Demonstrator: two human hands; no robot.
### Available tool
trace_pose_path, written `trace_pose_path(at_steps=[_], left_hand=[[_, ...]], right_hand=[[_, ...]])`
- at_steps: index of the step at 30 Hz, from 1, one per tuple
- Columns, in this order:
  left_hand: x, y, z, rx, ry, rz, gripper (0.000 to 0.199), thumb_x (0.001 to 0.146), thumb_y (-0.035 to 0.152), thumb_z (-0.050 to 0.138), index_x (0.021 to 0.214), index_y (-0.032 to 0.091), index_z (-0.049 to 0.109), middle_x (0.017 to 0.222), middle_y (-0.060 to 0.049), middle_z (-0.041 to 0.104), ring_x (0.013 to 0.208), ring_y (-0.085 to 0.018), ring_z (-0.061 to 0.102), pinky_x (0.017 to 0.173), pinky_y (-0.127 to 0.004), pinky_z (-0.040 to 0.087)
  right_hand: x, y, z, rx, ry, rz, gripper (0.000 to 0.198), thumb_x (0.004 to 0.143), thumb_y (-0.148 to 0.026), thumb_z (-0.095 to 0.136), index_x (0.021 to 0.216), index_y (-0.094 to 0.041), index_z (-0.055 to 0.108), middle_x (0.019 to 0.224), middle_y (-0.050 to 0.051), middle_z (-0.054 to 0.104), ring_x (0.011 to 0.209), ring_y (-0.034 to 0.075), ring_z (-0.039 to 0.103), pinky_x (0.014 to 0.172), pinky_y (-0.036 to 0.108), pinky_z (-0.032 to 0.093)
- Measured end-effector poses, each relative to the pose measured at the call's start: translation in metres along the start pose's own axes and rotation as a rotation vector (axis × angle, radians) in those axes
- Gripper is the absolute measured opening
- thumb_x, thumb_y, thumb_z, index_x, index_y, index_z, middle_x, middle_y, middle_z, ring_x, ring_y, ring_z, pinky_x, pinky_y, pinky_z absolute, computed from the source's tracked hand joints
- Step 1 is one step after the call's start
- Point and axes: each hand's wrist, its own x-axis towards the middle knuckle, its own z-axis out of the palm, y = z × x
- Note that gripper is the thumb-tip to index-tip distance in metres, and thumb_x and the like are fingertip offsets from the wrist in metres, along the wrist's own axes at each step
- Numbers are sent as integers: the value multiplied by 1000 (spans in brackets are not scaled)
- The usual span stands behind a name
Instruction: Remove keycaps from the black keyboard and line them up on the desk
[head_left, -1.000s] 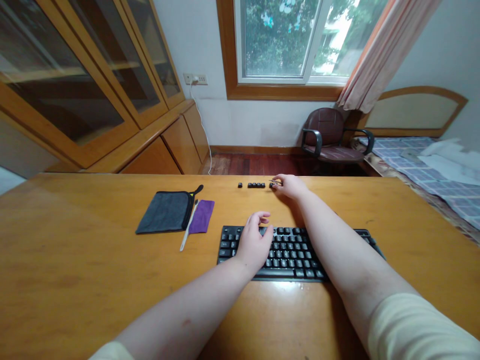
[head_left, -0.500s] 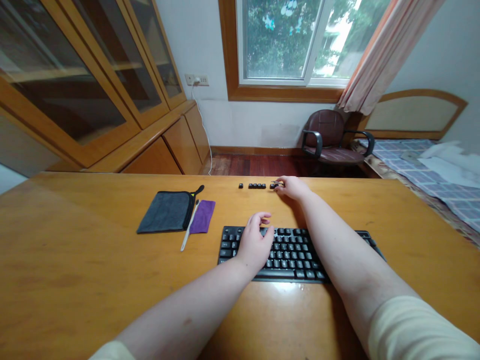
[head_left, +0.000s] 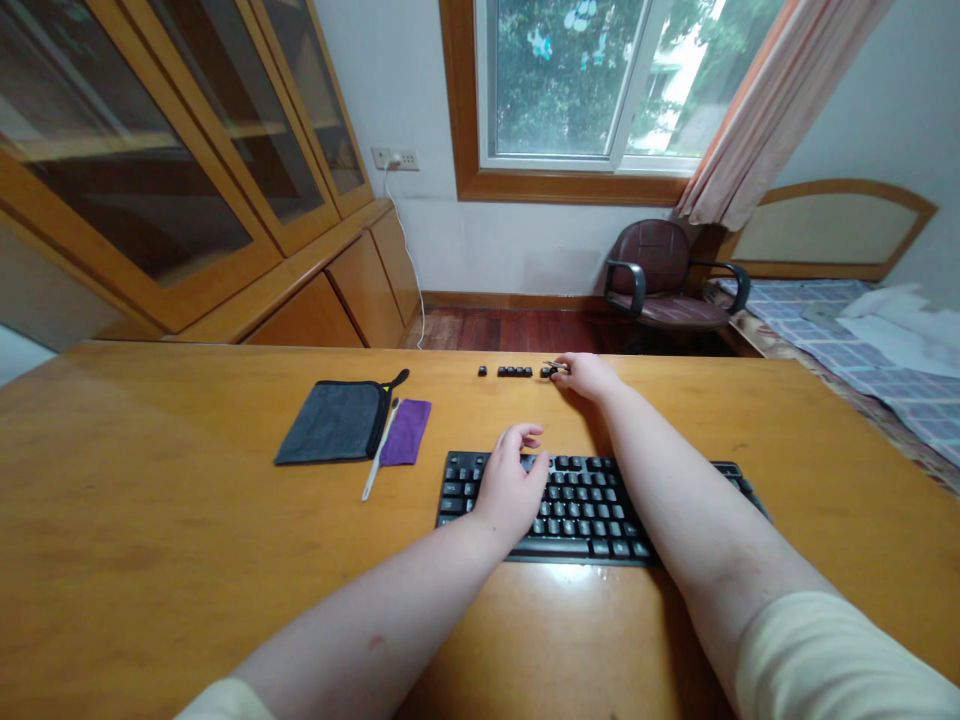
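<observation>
A black keyboard lies on the wooden desk in front of me. Over its upper left part rests my left hand, fingers apart and loosely curled, holding nothing; it hides some keys. My right hand reaches to the far edge of the desk. Its fingers close on a thin wire tool, apparently a keycap puller, right at some black keycaps. To the left, more keycaps stand in a short row, and a single keycap sits apart from them. My right forearm covers part of the keyboard.
On the left of the desk lie a folded grey cloth, a purple cloth and a white-handled brush. Beyond the desk are a glass-door cabinet, a brown armchair and a bed.
The right hand's fingertips have shifted very slightly at the keycaps, showing a bit more of them. The left hand stays in place.
</observation>
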Motion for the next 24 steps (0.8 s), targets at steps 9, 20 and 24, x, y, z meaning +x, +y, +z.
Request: trace_pose_path(at_steps=[9, 20, 24], left_hand=[[0, 1, 0, -2, 6, -1, 25, 78, 15, 53, 103, 19, 54, 99, -5, 60, 92, -16, 57, 88, -34, 44], [-1, 10, -3, 137, -136, 107, 22, 78, 14, 51, 98, 20, 57, 101, -5, 60, 100, -18, 55, 92, -36, 43], [-3, 12, -2, 197, -236, 181, 21, 80, 15, 51, 96, 23, 62, 107, -4, 63, 105, -19, 55, 95, -38, 42]], right_hand=[[-2, 0, 2, 85, 69, 16, 36, 76, -44, 60, 104, -23, 65, 91, 6, 68, 78, 18, 60, 65, 24, 41], [-44, -16, -79, 410, 758, -175, 54, 91, -52, 28, 82, -17, 68, 87, 9, 62, 87, 20, 58, 80, 30, 44], [-87, -29, -83, 684, 597, -102, 69, 89, -60, 14, 73, -16, 64, 60, 6, 55, 58, 15, 55, 55, 26, 43]])
